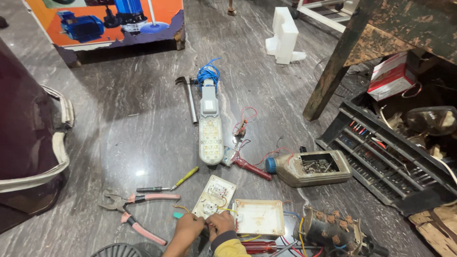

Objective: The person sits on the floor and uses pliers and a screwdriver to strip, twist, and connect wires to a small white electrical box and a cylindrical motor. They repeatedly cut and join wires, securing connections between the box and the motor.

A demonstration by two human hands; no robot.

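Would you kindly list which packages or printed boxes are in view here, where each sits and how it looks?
Printed carton: top left on the floor, rectangular, orange with blue machine pictures.
Small box: right, under the wooden table, red and white, tilted.
No screens or signs show.

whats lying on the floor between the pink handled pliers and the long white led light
In the head view, two small screwdrivers lie between the pliers and the LED light: a dark-handled screwdriver and a yellow-handled screwdriver, end to end on the grey floor.
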